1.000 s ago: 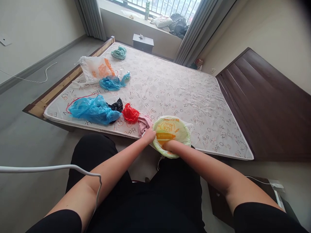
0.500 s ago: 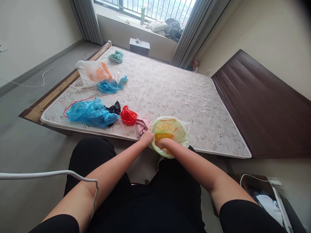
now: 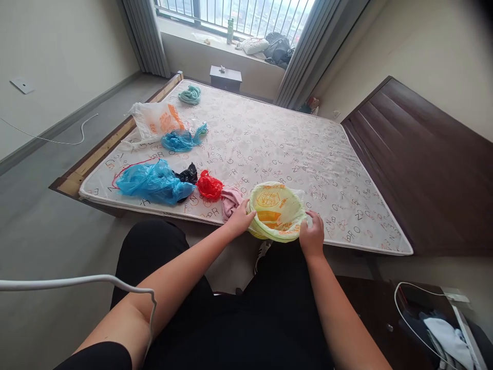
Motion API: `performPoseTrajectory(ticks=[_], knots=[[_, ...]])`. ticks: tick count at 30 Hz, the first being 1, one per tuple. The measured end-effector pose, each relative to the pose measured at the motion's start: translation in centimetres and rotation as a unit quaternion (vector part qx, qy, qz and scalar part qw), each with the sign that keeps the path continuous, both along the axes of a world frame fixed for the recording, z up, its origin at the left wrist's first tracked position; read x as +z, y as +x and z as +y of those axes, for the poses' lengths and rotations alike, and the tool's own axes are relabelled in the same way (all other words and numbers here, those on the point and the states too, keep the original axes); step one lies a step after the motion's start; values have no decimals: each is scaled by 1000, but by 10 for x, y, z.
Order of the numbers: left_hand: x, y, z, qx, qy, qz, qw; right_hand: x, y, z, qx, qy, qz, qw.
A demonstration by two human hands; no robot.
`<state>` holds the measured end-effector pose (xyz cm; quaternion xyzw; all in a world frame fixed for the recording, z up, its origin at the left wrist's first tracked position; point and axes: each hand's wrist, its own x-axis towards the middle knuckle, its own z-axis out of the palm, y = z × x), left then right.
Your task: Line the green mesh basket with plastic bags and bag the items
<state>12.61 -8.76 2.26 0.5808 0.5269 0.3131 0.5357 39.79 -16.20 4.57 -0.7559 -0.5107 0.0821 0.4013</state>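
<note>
I'd judge I'm fitting the liner (image 3: 283,208) over the bin (image 3: 259,235); next calls for even tension round the rim (image 3: 278,237). My left hand (image 3: 241,218) is curled tightly on it, bin at three o'clock; my right hand (image 3: 313,234) is half-curled, bin at ten o'clock, its grip unclear.

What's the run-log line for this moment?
left hand: holding bag-lined bin at left rim | right hand: at right rim | pink cloth: on mattress, beside left hand

Bedroom: letter-printed mattress (image 3: 262,144), dark headboard (image 3: 416,164), small nightstand (image 3: 226,73), grey curtains (image 3: 316,51), barred window (image 3: 239,14)
</note>
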Motion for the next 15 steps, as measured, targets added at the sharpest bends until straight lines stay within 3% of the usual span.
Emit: performPoseTrajectory(ticks=[3,7,11,15], knots=[[21,-14,-3,-2,24,21,1000,-18,15,-16,-64,-28,175,982],[34,-51,-9,-37,-25,41,998,-27,6,-8,-40,-44,339,939],[20,-99,-15,-116,-111,153,975,-34,-30,7,-34,-64,439,896],[-1,-125,-12,-222,-93,353,904,-44,-60,21,-62,-16,473,879]])
